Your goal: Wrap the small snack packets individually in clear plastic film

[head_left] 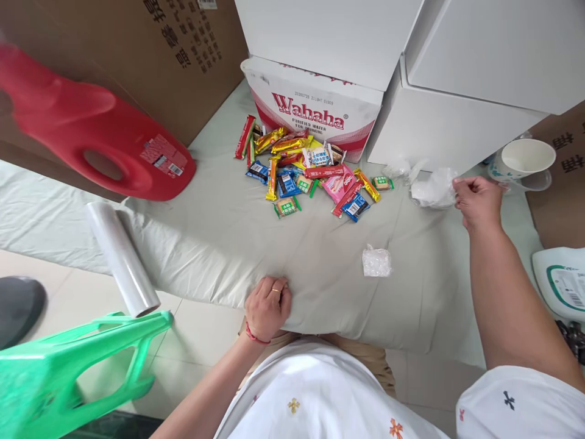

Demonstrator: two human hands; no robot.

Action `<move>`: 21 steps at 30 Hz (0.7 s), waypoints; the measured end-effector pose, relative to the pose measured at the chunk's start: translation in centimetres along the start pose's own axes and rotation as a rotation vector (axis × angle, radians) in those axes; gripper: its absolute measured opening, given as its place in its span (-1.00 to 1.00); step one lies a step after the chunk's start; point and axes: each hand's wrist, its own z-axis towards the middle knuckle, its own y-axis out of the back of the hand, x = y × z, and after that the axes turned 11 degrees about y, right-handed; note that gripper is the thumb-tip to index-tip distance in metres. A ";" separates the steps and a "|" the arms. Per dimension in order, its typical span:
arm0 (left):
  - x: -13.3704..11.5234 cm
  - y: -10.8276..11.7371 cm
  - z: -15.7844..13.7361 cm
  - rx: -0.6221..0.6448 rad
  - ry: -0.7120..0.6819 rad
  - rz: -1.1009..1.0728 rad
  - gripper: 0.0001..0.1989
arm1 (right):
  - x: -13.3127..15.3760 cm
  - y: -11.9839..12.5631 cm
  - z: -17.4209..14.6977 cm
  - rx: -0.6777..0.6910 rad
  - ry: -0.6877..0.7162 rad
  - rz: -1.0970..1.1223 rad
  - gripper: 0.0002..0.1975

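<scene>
Crinkled, lumpy whitish plastic (434,188) at right, and your right hand (479,201) pinches its edge, arm outstretched; your left hand (268,306) rests, fingers curled in, on rumpled cloth (205,250).

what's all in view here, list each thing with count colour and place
red jug: 1, red, back left
cardboard boxes: at least 2, brown, back left and right edge
white panels: several, white, back
Wahaha box: 1, white and red, back centre
wrapped snacks: many, mixed colours, before that box
plastic bundle: 1, whitish, right
small packet: 1, whitish, right of centre
paper cup: 1, white, far right
bottle: 1, white with green-bordered label, right edge
film roll: 1, clear, left
stool: 1, green, lower left
cloth: 1, pale green, under the snacks
left hand: 1, bare, curled on the cloth's front edge
right hand: 1, bare, pinching at the plastic bundle's edge
</scene>
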 end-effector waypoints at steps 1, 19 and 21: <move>0.0 0.1 0.1 0.012 0.019 -0.025 -0.84 | 0.7 0.3 -0.6 0.008 -0.070 0.096 -0.83; -13.4 0.5 7.6 0.665 0.679 -1.121 -0.65 | 7.6 -4.2 -26.7 0.405 -0.444 0.771 -0.67; -12.9 0.1 7.7 0.635 0.812 -1.220 -0.61 | 7.4 -3.8 -26.3 0.347 -0.497 0.807 -0.64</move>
